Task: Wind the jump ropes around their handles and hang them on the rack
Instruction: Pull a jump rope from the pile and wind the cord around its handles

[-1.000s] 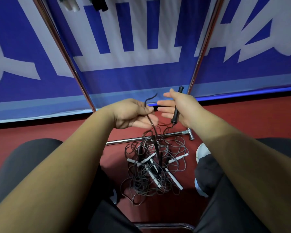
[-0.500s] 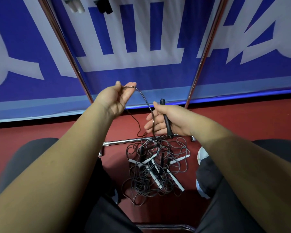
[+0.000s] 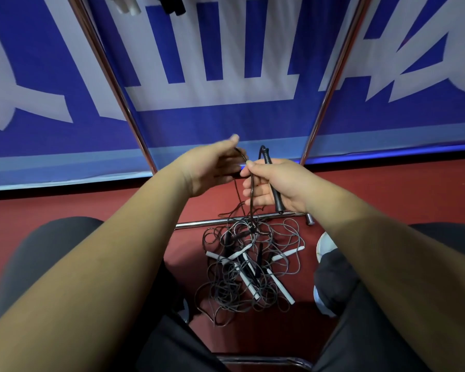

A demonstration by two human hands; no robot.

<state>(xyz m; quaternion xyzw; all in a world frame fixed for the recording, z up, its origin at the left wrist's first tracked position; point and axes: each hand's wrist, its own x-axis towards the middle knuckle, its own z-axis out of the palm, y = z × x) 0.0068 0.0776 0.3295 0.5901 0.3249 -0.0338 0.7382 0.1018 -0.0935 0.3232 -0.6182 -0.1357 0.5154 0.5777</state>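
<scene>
Head view of a seated person winding a rope. The left hand (image 3: pixel 212 167), which half a second earlier was raised up and away to draw out an arch of rope, has come back in just beside the right hand (image 3: pixel 282 181); its thumb and fingers (image 3: pixel 226 154) appear to pinch the thin black rubber cord (image 3: pixel 251 194), though motion blur softens the detail; the right hand's fingers are clamped round the slim black ribbed handle (image 3: pixel 277 200), held near upright, and the cord passes just by its thumb tip. The change reads as one loop being delivered to the handle. Winding of this rope is therefore judged barely begun, since the cord drops slack into the tangled heap of jump ropes (image 3: pixel 253 267) on the red floor (image 3: pixel 91 205) between the knees, just in front of the horizontal chrome base bar (image 3: pixel 199 224) of the rack. Counts: two hands; one handle and one cord in hand; two slanted chrome uprights, the left pole (image 3: pixel 110 76) and the right pole (image 3: pixel 333 76); at least five white stick handles (image 3: pixel 249 284) in the heap, the dark ones too tangled to count; one white bundle (image 3: pixel 129 8) and one black bundle (image 3: pixel 172 6) cropped at the top edge, presumably ropes already hung; one blue-and-white banner (image 3: pixel 226 63) behind.
</scene>
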